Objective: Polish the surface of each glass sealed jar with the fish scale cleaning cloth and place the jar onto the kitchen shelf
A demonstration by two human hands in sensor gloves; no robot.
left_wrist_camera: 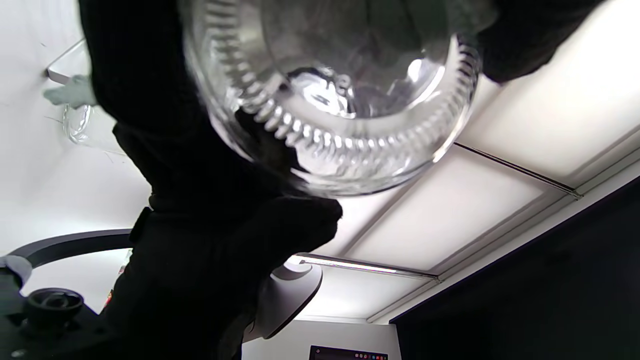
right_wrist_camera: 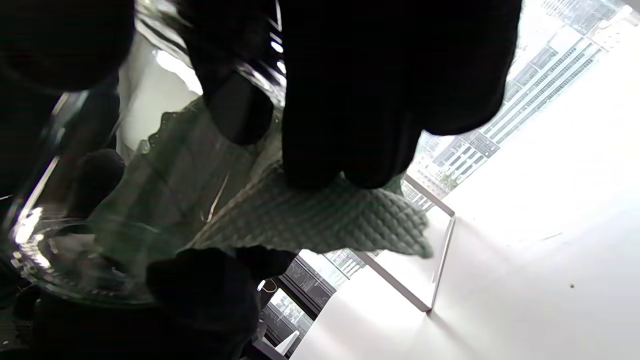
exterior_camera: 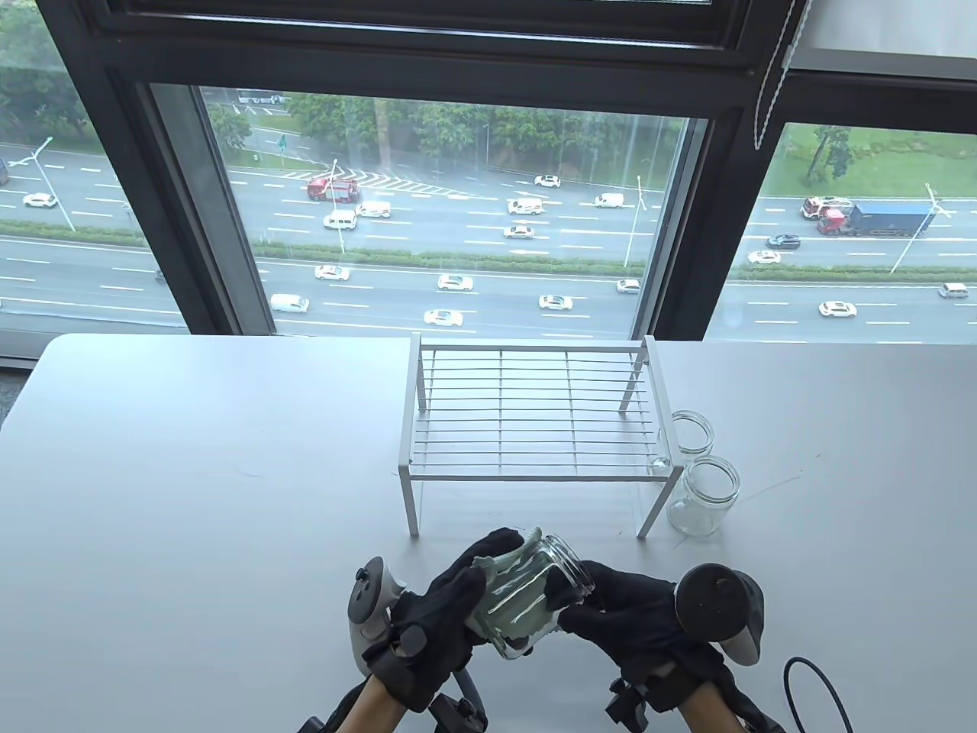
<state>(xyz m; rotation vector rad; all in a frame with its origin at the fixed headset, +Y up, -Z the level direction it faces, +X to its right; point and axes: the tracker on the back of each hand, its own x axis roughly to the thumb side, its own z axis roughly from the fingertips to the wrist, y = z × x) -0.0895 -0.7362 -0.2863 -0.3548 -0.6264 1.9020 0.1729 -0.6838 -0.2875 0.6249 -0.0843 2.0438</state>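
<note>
A clear glass jar point(exterior_camera: 534, 599) is held tilted above the table's front edge, its mouth toward the shelf. My left hand point(exterior_camera: 446, 603) wraps the grey-green fish scale cloth point(exterior_camera: 500, 569) round the jar's left side. My right hand point(exterior_camera: 622, 611) grips the jar near its mouth. The left wrist view looks at the jar's ribbed base point(left_wrist_camera: 345, 145). In the right wrist view the cloth point(right_wrist_camera: 320, 215) lies against the glass under my fingers point(right_wrist_camera: 350, 125). The white wire kitchen shelf point(exterior_camera: 534, 412) stands behind, with nothing on top.
Two more lidless glass jars point(exterior_camera: 702, 496) point(exterior_camera: 687, 435) stand to the right of the shelf. A black cable point(exterior_camera: 820, 687) loops at the front right. A large window runs behind the table's far edge.
</note>
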